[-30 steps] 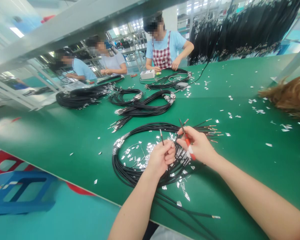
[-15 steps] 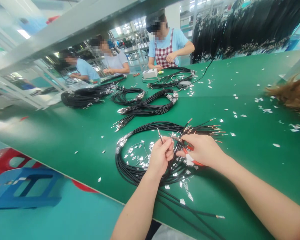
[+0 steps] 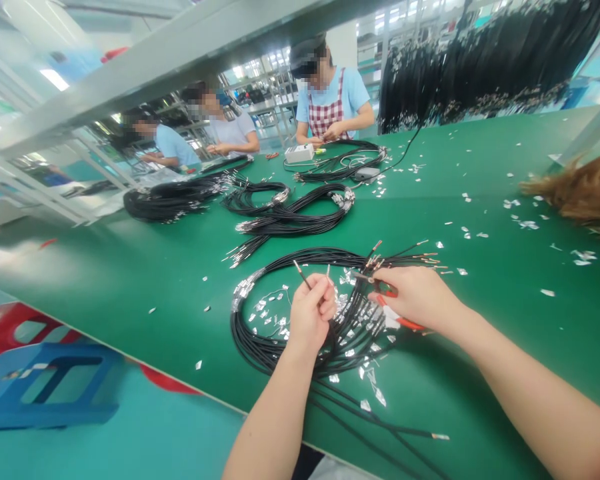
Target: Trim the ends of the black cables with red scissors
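Note:
My left hand (image 3: 311, 312) is closed around a black cable (image 3: 303, 275) whose bare tip points up and to the left. A second pale wire end shows just right of the fingers. In my right hand (image 3: 417, 299) is a pair of red-handled pliers (image 3: 406, 323), its metal jaws directed left, a short gap from the left hand. Whether they are cutters or strippers cannot be told. Beneath both hands lies a large coil of black cables (image 3: 244, 337), with stripped ends fanning out at upper right. Silvery foil scraps (image 3: 263, 308) are strewn inside and around it.
Further back on the green table (image 3: 180, 347) lie more cable coils (image 3: 320, 213) and a white box (image 3: 299, 154). Three people work across and along the table. Brown hair (image 3: 580, 193) shows at right. Blue and red stools (image 3: 50, 413) stand below the left edge.
My left hand has shifted slightly left with the cable, and my right hand slightly right with the pliers, so the gap between them is wider. The view has tilted a little.

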A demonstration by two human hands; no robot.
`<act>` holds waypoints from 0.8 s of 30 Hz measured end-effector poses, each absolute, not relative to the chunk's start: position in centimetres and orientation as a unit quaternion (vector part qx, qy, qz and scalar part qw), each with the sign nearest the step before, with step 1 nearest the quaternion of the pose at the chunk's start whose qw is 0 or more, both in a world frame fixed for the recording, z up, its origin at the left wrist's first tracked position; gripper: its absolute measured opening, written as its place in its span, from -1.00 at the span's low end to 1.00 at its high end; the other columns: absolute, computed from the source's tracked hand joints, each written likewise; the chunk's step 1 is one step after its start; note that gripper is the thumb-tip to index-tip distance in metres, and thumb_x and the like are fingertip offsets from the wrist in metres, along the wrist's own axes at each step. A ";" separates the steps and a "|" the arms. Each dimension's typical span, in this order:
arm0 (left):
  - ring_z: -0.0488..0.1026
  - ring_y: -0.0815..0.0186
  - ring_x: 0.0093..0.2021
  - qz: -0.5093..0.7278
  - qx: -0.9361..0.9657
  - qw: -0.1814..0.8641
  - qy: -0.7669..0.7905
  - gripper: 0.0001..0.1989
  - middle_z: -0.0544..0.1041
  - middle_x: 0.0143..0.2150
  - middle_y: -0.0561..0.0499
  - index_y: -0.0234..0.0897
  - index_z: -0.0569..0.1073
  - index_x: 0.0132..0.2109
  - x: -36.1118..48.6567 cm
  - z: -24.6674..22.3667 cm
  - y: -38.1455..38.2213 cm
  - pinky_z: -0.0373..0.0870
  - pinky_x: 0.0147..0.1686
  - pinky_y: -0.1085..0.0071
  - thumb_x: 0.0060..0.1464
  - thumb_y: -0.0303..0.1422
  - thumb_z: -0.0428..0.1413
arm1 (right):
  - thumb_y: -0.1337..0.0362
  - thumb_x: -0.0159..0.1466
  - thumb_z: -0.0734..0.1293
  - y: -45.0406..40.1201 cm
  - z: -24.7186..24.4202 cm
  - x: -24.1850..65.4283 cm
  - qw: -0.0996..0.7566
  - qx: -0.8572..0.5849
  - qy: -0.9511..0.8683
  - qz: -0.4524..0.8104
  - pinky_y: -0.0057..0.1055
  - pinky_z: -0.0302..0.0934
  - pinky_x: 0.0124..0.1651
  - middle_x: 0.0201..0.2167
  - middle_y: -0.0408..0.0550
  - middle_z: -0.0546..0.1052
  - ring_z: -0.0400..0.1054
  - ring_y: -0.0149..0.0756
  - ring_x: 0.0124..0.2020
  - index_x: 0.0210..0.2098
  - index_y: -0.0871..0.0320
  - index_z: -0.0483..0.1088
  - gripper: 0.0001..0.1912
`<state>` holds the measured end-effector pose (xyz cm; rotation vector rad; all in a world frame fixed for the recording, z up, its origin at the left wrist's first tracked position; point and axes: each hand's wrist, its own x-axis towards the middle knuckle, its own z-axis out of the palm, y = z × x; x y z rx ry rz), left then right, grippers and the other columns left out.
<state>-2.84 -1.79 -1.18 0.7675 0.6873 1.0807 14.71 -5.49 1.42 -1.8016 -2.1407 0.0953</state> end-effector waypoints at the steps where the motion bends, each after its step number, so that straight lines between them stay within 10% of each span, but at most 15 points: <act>1: -0.02 0.61 -0.71 0.490 0.350 0.733 0.317 -0.79 0.16 -0.62 0.17 -0.33 0.26 -0.46 -2.8 -1.2 -1.8 -0.19 -0.74 0.62 -0.11 -0.33 0.16 | 0.20 0.12 0.28 -5.5 1.6 14.9 0.205 -0.624 -0.753 0.031 -0.48 0.01 -0.50 -0.54 -0.13 0.46 0.29 -0.34 -0.53 -0.40 0.11 0.36 -0.88; 6: -0.05 0.61 -0.71 0.429 0.389 0.750 0.319 -0.77 0.14 -0.65 0.18 -0.33 0.27 -0.47 -2.3 -1.5 -2.3 -0.21 -0.73 0.61 -0.10 -0.29 0.15 | 0.44 0.21 0.10 -5.5 2.5 14.2 0.331 -0.442 -0.831 -0.066 -0.42 0.12 -0.30 -0.46 -0.06 0.40 0.25 -0.34 -0.38 -0.30 0.16 0.34 -0.79; 15: 0.12 0.53 -0.59 0.367 0.517 0.701 0.326 -0.84 0.26 -0.59 0.11 -0.37 0.34 -0.48 -1.7 -1.9 -3.1 0.04 -0.58 0.57 -0.14 -0.35 0.15 | 0.47 0.23 0.10 -6.8 3.6 13.6 0.102 -0.311 -0.911 -0.249 -0.36 0.05 -0.41 -0.55 -0.08 0.35 0.18 -0.33 -0.49 -0.43 0.20 0.29 -0.80; 24: 0.15 0.47 -0.57 0.296 0.591 0.674 0.330 -0.93 0.25 -0.61 0.12 -0.36 0.34 -0.52 -1.3 -2.3 -2.9 0.04 -0.57 0.55 -0.18 -0.44 0.09 | 0.51 0.14 0.12 -8.6 3.1 12.7 0.059 -0.362 -0.911 -0.191 -0.36 -0.01 -0.49 -0.56 -0.02 0.37 0.21 -0.30 -0.53 -0.42 0.20 0.27 -0.84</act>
